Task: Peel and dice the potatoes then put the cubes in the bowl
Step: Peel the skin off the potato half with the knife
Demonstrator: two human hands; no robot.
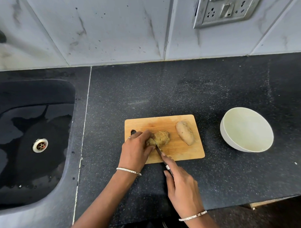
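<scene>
A wooden cutting board point(185, 152) lies on the black counter. On its left half sits a potato point(161, 138) scored with several cuts. My left hand point(136, 151) grips that potato's left end with curled fingers. My right hand point(181, 184) holds a knife point(158, 150), its forefinger stretched along the spine and the blade set into the potato beside my left fingers. A second, whole potato point(185, 132) in its skin lies on the board's right part. An empty white bowl point(239, 145) stands to the right of the board.
A dark sink point(28, 143) with a metal drain and some water fills the left side. A tiled wall with a socket panel point(226, 8) rises behind the counter. The counter's front edge runs close to my wrists.
</scene>
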